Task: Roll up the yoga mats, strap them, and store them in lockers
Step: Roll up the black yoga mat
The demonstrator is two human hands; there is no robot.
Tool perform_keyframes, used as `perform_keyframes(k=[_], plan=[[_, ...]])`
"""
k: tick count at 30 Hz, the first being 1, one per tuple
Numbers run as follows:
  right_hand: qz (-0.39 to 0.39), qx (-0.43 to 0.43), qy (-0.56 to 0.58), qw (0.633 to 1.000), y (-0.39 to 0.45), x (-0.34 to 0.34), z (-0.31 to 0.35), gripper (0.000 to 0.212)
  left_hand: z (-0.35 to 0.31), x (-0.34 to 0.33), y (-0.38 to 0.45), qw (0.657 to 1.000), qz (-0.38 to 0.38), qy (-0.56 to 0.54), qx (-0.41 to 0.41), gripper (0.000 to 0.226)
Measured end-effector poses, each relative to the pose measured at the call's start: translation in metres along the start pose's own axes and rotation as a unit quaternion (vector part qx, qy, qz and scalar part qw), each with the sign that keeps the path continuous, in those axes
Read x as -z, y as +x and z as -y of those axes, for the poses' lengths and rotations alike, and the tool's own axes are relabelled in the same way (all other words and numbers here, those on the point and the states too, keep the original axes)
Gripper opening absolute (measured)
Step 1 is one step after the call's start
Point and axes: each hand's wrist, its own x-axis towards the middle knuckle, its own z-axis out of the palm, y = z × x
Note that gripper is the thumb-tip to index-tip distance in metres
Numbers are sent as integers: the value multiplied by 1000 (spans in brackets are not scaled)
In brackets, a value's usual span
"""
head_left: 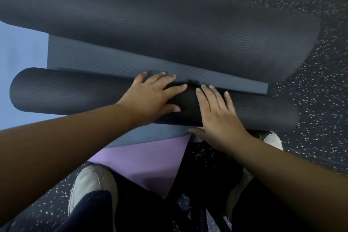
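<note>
Speckled dark gym floor (pixel 310 5) runs from twelve o'clock round to three, with pale blue matting (pixel 22 52) at nine o'clock and a purple mat (pixel 150 165) at six, between two pale shoes (pixel 88 182).

At the centre lies a dark grey yoga mat, part-rolled into a narrow roll (pixel 62 92) that spans from nine to three o'clock. Its unrolled stretch (pixel 113 62) lies flat just beyond, and a fatter curl (pixel 169 30) of dark mat sits at twelve.

Both hands press on the middle of the narrow roll. The left hand (pixel 150 96) lies flat, fingers (pixel 169 79) straight and spread over the top. The right hand (pixel 216 109) lies likewise, thumb tucked under the near edge; neither grips anything.

Rolling appears to be the step in hand. Next, I judge, comes an even forward push, keeping the ends square.

No strap or locker is in view. Whether the fat curl belongs to the same mat cannot be told; its left end is cut off.
</note>
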Motion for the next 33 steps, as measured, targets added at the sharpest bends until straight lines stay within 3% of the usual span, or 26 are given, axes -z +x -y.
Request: perform_keyframes(k=[11,25,29,33], plan=[[56,13,-2,998,11,13,-12,108,7,-14,-8,986,-92,96,-104,68],[-42,-13,39,998,14,24,-19,82,6,-18,-8,975,-164,113,-101,65],[-54,-16,45,997,16,22,-20,78,9,-19,-7,969,-180,134,-102,81],[-108,-26,56,992,16,14,-15,69,18,-12,0,969,-129,196,-82,108]])
